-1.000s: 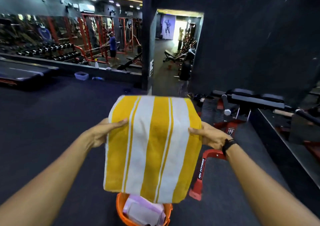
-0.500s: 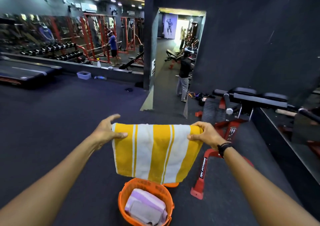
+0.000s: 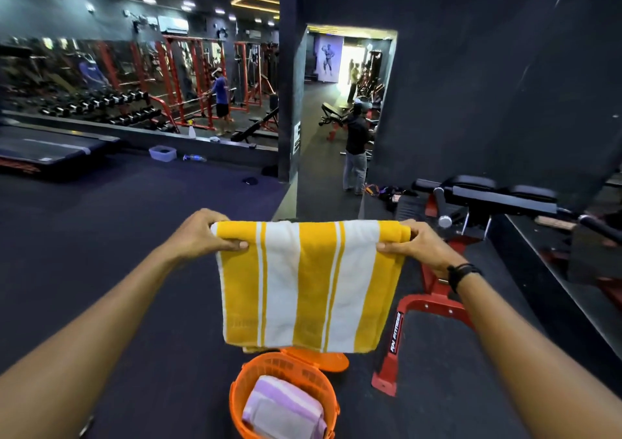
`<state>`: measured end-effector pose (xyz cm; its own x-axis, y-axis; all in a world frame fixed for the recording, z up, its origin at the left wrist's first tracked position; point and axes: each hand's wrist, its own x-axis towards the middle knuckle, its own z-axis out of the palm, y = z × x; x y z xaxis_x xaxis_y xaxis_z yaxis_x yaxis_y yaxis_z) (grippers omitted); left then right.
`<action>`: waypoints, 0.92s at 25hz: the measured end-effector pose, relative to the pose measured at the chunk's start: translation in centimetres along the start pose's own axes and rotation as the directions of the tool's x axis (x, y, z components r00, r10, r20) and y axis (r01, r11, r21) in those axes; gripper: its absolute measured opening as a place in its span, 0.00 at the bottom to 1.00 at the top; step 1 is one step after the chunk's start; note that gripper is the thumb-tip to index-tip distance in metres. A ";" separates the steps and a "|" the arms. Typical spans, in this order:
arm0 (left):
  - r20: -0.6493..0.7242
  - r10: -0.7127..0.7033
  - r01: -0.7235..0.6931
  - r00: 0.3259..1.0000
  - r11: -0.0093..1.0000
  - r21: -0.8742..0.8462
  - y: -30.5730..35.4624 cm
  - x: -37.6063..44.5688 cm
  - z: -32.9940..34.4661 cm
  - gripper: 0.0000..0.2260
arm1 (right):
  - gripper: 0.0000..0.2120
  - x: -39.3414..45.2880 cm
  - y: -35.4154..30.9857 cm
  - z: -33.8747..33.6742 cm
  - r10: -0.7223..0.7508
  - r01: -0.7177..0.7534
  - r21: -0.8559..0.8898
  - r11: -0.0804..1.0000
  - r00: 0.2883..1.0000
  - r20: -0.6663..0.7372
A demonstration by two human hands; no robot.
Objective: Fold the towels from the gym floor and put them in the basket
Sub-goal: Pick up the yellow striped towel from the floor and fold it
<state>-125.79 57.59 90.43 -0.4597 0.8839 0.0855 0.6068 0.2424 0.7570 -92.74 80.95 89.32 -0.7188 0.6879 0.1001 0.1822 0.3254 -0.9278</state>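
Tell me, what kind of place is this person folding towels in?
It looks like a gym: a dumbbell rack lines the mirrored wall, red squat racks stand behind it, and a red-framed weight bench sits on the dark rubber floor.

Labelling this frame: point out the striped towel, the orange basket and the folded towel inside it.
yellow-and-white striped towel (image 3: 313, 287): head view, middle of the hanging front face.
orange basket (image 3: 269, 366): head view, far rim.
folded lilac towel (image 3: 282, 406): head view, top face, inside the basket.
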 end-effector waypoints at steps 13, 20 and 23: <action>0.067 -0.296 0.303 0.953 0.914 -0.271 5.1 -1.2 4.7 0.12 | 0.10 -2.1 -3.4 9.4 -0.122 0.007 -0.213 0.977 0.837 -0.534; 0.440 -0.243 0.479 0.865 0.662 -0.577 8.3 -2.5 6.4 0.23 | 0.10 -3.9 -4.4 14.7 -0.393 0.291 -0.312 0.904 0.854 -0.340; 0.439 -0.273 0.478 0.856 0.742 -0.471 7.2 -2.1 6.6 0.25 | 0.12 -4.8 -4.4 15.5 -0.549 0.476 -0.362 0.801 0.826 -0.128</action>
<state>-116.16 60.07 91.44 -0.2742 0.8663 -0.4175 -0.0748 0.4136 0.9074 -100.52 66.14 87.37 -0.6077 0.4730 0.6379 0.0471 0.8233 -0.5657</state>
